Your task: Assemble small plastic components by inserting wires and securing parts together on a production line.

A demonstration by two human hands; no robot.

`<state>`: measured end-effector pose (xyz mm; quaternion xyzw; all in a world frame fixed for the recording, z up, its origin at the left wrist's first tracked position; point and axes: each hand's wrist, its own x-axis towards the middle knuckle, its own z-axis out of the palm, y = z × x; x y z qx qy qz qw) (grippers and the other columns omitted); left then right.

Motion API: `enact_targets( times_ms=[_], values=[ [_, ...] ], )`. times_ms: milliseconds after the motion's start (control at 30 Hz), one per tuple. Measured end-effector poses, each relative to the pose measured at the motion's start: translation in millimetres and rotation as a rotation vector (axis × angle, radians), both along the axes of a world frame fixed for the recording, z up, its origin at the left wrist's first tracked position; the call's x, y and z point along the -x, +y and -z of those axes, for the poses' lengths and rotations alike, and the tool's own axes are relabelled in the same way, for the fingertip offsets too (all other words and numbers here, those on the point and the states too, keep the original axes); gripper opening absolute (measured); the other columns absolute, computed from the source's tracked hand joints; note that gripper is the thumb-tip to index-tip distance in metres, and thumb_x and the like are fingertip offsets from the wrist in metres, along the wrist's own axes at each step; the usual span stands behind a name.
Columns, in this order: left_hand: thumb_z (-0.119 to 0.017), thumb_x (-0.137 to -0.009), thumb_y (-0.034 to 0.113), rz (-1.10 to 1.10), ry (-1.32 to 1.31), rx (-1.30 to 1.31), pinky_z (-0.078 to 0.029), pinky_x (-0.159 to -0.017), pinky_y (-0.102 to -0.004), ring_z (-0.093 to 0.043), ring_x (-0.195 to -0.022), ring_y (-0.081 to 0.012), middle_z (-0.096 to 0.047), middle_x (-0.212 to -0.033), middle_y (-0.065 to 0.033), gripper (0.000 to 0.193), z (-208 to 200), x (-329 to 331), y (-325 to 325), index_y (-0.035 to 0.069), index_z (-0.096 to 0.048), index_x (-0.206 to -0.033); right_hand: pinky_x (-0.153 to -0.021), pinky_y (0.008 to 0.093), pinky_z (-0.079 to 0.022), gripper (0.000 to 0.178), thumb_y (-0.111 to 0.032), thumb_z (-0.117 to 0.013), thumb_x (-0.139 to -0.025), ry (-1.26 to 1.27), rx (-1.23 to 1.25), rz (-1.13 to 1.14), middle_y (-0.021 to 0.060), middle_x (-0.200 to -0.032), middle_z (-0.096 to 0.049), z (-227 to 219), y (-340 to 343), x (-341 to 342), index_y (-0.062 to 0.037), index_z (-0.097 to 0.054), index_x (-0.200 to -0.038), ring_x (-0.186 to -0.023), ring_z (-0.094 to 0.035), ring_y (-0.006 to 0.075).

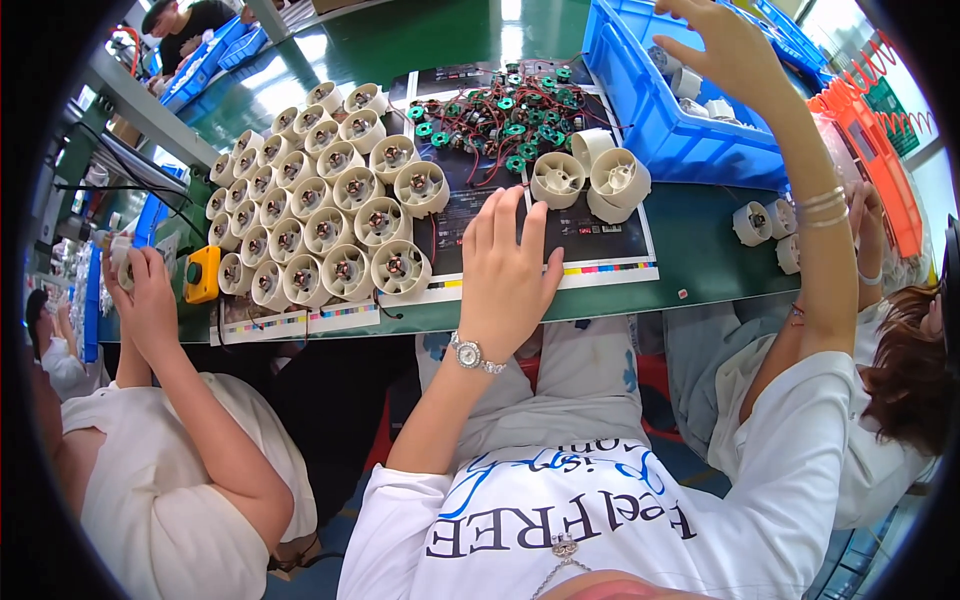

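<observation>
My left hand (505,265) hangs over the front edge of the bench, fingers stretched and a little apart, holding nothing. Just beyond its fingertips stand a cream plastic fan housing (557,180) and a few more stacked housings (618,178) to its right. My right hand (722,50) is raised above a blue plastic crate (680,150), fingers spread, with nothing visible in it. White round parts (690,85) lie inside the crate. Beyond the left hand is a tangled pile of small green round circuit boards (515,130) with red wires.
Many housings with motors and coils inside (330,230) fill the bench left of my hand. A yellow box with a green button (200,275) sits at their left. Co-workers sit close on both sides. Several white housings (765,225) stand at the right.
</observation>
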<state>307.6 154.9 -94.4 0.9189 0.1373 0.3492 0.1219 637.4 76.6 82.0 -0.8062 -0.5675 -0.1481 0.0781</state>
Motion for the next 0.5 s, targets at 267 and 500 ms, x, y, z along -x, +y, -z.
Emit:
enact_targets(
  times_ms=[267,500],
  values=[
    [-0.067,-0.076,0.013,0.268,-0.178,-0.059,-0.033,-0.105,-0.0436,-0.046,-0.126,-0.025,-0.049,-0.131,-0.0114,0.042,-12,-26,-57,0.01,-0.055,-0.117,-0.092,0.0433,-0.053,0.074,-0.053,-0.071,-0.079,0.08,0.225,0.402,0.0181,-0.134,-0.051,55,-5,-86,-0.0192,-0.044,-0.138,-0.109,-0.06,0.0352],
    [-0.062,-0.084,0.015,0.532,-0.204,-0.201,-0.037,-0.104,-0.044,-0.041,-0.131,-0.0289,-0.04,-0.146,-0.0126,0.043,-11,-110,-149,0.008,-0.056,-0.125,-0.097,0.0549,-0.045,0.092,-0.063,-0.069,-0.074,0.34,0.396,0.488,0.0199,-0.142,-0.043,50,-18,-65,-0.0197,-0.031,-0.146,-0.121,-0.049,0.0429]
  ],
)
